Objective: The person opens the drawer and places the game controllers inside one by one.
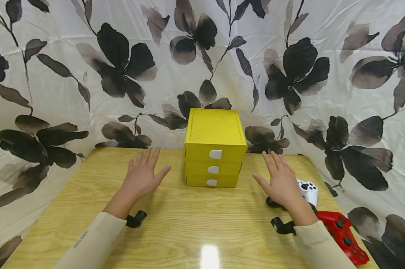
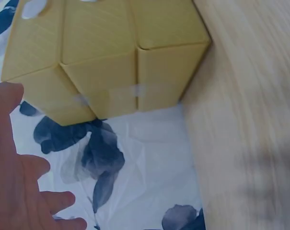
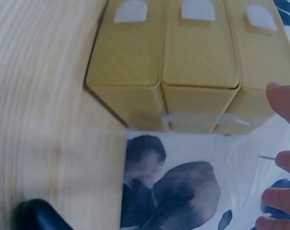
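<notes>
A yellow box with three stacked drawers stands at the back middle of the table, each drawer front carrying a white tab handle. To its left in the head view, my left hand is held over the table with fingers spread and nothing in it. My right hand hovers on the other side, fingers also spread and holding nothing. Both wrist views show the drawer box apart from the fingers. All three drawers appear closed.
At the right lie a white game controller and a red game controller, with a black object partly hidden under my right hand. A flower-printed cloth hangs behind the wooden table. Black camera mounts sit at both wrists.
</notes>
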Motion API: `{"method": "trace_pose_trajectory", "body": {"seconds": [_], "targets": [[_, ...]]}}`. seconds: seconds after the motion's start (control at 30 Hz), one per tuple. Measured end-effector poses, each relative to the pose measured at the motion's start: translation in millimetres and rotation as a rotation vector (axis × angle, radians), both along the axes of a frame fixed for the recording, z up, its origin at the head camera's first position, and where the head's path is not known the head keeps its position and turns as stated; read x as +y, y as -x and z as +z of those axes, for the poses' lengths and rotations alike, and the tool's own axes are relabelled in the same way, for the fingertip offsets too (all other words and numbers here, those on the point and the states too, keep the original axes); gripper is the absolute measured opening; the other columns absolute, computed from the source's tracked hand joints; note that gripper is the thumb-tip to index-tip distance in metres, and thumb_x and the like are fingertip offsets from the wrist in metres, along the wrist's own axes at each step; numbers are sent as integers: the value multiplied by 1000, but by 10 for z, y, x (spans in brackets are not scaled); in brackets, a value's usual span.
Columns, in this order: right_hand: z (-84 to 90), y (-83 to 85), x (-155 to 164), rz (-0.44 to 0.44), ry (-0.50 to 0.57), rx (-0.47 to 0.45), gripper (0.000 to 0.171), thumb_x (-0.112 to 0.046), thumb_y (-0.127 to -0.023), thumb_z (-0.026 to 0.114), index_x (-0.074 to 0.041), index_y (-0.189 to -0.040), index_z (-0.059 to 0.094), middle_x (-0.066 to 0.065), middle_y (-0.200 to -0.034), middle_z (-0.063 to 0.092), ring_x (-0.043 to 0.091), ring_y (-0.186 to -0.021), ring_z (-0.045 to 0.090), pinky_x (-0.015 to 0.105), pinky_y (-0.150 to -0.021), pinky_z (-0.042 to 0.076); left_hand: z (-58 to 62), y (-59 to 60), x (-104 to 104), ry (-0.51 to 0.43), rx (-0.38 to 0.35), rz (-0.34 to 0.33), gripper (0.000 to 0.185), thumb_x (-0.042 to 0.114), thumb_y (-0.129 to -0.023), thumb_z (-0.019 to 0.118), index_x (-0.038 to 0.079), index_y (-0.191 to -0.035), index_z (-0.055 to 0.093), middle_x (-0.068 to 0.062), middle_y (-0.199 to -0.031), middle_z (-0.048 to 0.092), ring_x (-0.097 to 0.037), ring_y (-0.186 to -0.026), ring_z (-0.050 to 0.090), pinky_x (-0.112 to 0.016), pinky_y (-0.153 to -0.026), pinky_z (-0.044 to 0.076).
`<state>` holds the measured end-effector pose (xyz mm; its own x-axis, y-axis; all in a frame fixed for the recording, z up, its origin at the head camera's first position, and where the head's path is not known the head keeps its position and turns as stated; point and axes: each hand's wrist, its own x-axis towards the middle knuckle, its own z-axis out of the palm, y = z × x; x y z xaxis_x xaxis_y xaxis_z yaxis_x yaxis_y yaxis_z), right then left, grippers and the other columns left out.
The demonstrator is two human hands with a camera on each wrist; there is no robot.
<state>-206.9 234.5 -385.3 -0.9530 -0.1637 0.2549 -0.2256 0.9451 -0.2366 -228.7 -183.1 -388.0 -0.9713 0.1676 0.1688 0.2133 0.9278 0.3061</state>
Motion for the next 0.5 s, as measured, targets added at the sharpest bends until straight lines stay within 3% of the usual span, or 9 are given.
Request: {"method": "trace_pose_trajectory", "body": {"seconds": [0.27, 0.5], "targets": [[49, -48, -117, 13, 61, 29, 79, -56, -94, 51, -18, -156, 19, 21, -158, 23, 49, -139, 29, 69, -105, 28, 93, 103, 108, -152, -46, -43, 79, 65, -97, 27, 21, -158, 2, -20, -162, 8, -45, -148, 8, -71, -111, 10], [106, -73, -233, 14, 162, 62, 75, -50, -95, 53, -17, -155, 24, 20, -155, 29, 46, -139, 32, 66, -107, 29, 195, 246, 251, -362, -102, -108, 69, 63, -99, 26, 35, -155, -2, -11, -164, 7, -37, -150, 10, -64, -115, 15]]}}
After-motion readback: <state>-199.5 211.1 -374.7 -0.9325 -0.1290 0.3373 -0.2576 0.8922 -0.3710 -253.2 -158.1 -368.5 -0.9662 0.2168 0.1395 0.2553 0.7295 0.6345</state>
